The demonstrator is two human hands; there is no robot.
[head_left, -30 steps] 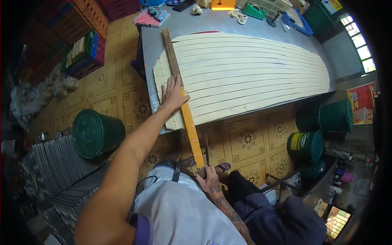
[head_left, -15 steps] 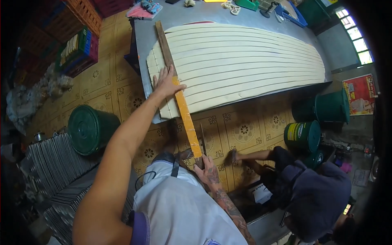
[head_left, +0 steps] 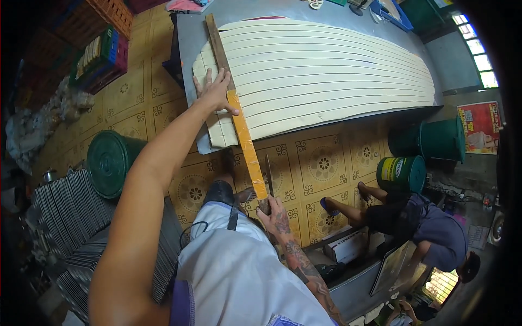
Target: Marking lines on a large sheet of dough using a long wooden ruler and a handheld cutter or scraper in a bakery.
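A broad, pale sheet of dough (head_left: pixel 331 76) lies flat on a grey metal table (head_left: pixel 190 32), scored into long strips. At its left end, crosswise cuts divide it into small blocks. A long wooden stick (head_left: pixel 217 46), partly wrapped in yellow tape, lies across that end and juts past the near edge. My left hand (head_left: pixel 215 95) rests on the stick and dough, its fingers spread and its thumb near the tape. Beside the stick's near end, my right hand (head_left: pixel 276 214) is closed round a knife (head_left: pixel 268 173), whose blade points away, off the table. Its handle is mostly hidden.
A lidded green bin (head_left: pixel 106 163) and stacked metal trays (head_left: pixel 70 212) stand at left. Crates (head_left: pixel 98 57) are farther back. Green containers (head_left: pixel 402 174) stand at right. A co-worker (head_left: pixel 435 228) bends over at lower right, near a metal surface.
My left hand has shifted slightly away along the stick, its fingers more spread. The knife stays in my right hand. The co-worker at right has moved, and the view has tilted a little.
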